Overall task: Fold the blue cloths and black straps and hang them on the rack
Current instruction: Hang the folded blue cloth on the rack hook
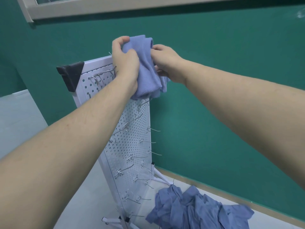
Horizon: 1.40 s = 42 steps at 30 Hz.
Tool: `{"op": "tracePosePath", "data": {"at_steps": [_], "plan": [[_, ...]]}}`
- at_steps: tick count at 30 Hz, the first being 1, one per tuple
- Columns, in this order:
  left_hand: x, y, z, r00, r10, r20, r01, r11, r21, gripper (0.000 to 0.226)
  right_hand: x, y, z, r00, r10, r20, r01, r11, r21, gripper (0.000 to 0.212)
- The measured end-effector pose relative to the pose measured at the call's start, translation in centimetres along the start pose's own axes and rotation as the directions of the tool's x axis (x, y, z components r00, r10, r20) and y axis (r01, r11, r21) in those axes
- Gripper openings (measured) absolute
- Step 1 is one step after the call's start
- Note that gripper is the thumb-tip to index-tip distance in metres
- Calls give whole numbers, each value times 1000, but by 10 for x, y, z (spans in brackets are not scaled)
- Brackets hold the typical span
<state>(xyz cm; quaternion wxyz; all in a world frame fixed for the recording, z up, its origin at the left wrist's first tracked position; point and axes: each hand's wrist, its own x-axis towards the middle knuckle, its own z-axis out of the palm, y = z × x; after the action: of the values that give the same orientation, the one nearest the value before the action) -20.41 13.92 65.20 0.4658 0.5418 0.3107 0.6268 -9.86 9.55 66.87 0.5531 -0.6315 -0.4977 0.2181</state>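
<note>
Folded blue cloth [143, 66]: your left hand [124, 63] and right hand [166, 61] both clutch it at the pegboard rack [132, 134] top edge, lining it up for a hook.

left hand [125, 63] fingers curled, gripping (raised) | right hand [166, 61] pinching

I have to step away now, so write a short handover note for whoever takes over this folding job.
Left hand and right hand both grip one folded blue cloth at the top of the white pegboard rack; I cannot tell if it is on a hook yet. The visible hooks lower down are bare. A heap of unfolded blue cloths lies on the floor by the rack's foot. No black straps in view.
</note>
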Motion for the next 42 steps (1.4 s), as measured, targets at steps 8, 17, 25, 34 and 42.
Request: {"op": "tracePosePath", "data": {"at_steps": [8,17,25,34,42], "plan": [[-9,-14,-7,997,22,-71,0,953,302,49,-12,6,15,993,75,87,-46,955,-294,28],[-32,-61,-34,920,358,161,-371,659,655,53,-22,25,16,996,44,78,-44,999,3,37],[-65,-81,-50,884,244,398,-467,431,772,67,-38,40,11,965,174,198,-129,967,-219,23],[-119,-88,-40,706,203,679,-683,450,575,45,-96,82,-57,942,300,151,-212,881,-424,23],[-182,-150,30,612,-146,777,-626,510,590,34,-161,163,-142,905,424,-34,-397,813,-425,23]]}}
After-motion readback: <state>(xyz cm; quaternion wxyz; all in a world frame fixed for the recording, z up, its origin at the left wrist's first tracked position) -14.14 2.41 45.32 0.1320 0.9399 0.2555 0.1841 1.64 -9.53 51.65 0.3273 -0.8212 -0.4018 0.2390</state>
